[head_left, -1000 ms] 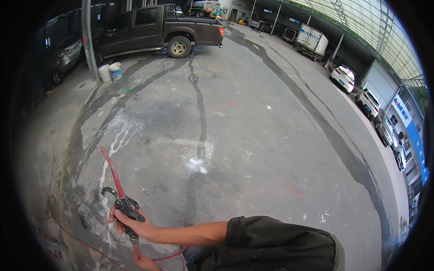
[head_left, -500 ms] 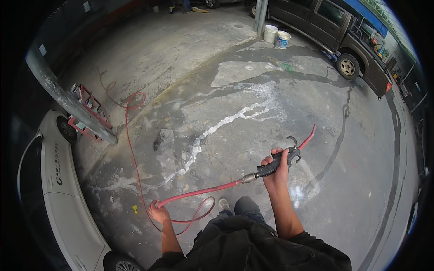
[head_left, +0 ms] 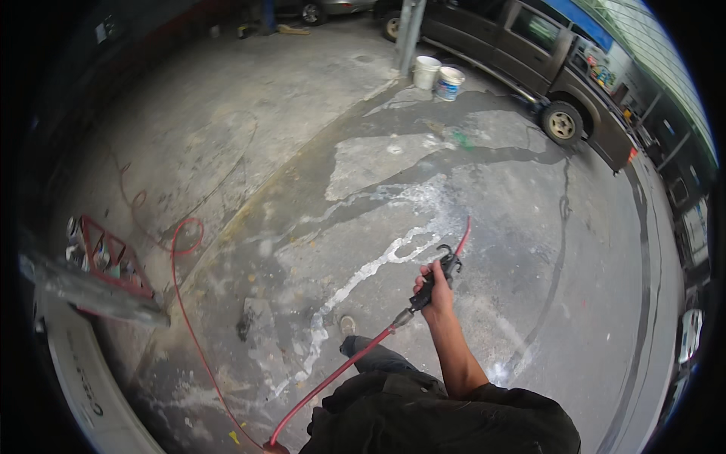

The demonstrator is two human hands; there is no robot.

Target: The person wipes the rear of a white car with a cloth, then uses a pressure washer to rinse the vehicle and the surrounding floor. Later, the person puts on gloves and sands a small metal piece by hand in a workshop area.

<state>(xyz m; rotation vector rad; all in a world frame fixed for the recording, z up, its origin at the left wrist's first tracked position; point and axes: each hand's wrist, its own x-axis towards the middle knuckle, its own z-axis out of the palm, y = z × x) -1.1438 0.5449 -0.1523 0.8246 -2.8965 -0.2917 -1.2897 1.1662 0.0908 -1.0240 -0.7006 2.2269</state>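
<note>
My right hand is wrapped around a black air blow gun, held out over the concrete floor. Its thin red nozzle tube points away from me, and a hook curls up beside the body. From a metal coupling at the grip's end, a red air hose slants down to the lower left. There my left hand is closed on the hose, mostly cut off by the lower edge. Beyond it the hose runs on over the floor and loops at the left.
A red tool rack stands behind a metal post at left, near a white car. Two white buckets sit by a far pillar. A dark pickup truck is parked at the far right. Whitish streaks mark the floor.
My view has moved forward, and one foot now shows stepping ahead. The blow gun sits farther left in view. My left hand has dropped to the lower edge, still on the hose.
</note>
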